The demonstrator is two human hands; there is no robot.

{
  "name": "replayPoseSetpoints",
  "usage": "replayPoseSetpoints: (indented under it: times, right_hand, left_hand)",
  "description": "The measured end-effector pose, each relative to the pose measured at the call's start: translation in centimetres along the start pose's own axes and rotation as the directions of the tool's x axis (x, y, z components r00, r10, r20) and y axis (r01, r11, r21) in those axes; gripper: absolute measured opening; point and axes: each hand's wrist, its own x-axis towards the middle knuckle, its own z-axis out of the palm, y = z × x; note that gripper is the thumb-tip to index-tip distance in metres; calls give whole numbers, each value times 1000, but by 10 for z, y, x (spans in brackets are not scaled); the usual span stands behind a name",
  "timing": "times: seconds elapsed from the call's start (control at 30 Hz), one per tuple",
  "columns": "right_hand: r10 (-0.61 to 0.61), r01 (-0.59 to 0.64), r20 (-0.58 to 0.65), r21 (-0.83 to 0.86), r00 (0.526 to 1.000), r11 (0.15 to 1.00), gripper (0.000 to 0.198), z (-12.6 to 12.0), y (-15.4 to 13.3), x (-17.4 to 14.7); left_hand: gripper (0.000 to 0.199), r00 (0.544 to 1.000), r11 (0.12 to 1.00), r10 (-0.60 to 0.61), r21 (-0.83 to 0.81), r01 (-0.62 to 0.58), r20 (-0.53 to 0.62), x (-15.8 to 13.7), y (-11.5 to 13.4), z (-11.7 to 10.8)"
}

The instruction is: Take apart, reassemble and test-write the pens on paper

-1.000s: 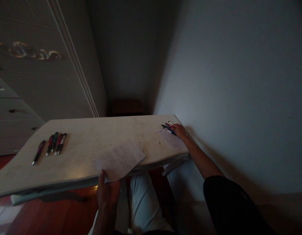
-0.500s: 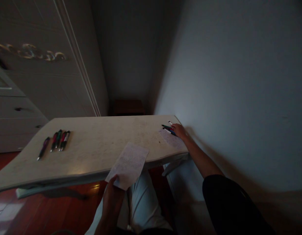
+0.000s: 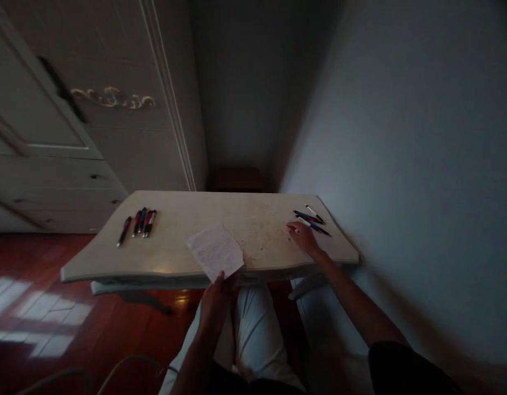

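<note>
My left hand (image 3: 217, 293) pinches the near corner of a thin sheet of paper (image 3: 216, 249), covered with faint marks, that reaches over the front edge of the table. My right hand (image 3: 302, 237) is at the table's right side with fingers curled together; what they hold, if anything, cannot be made out. Just beyond it lie several pens, among them a blue pen (image 3: 319, 228) and a white pen with a dark end (image 3: 314, 212). Another sheet of paper, mostly hidden, lies under my right hand and the pens.
Several dark, red and green pens (image 3: 144, 222) lie in a group at the table's left, with one purplish pen (image 3: 124, 231) apart from them. The white table (image 3: 187, 206) stands against a wall (image 3: 422, 164) on the right. A white cabinet (image 3: 125, 148) is behind at left.
My right hand has drawn back from the pens toward the paper's left side. My left hand's sheet has turned and lies further over the table. The view has swung left.
</note>
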Motion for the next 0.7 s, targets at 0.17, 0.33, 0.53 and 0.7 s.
replayPoseSetpoints:
  times: [0.17,0.33,0.53,0.7]
  right_hand:
    - [-201,175,87,240,976,955,23,55,-77,-31]
    - [-479,433,171,250,861,866,26,90,-133,-38]
    - [-421,422,187,36,888,906,26,97,-135,-37]
    - [-375,371,117,54,920,927,30,94,-133,-45]
  left_hand:
    - [42,986,984,-165,59,166,-25,-2,11,-2]
    - [51,965,924,-223,346,164,138,-4,37,-16]
    - [57,991,915,-131,384,120,3,-14,91,-67]
    - [41,767,920,367,330,-213,-526,7,138,-120]
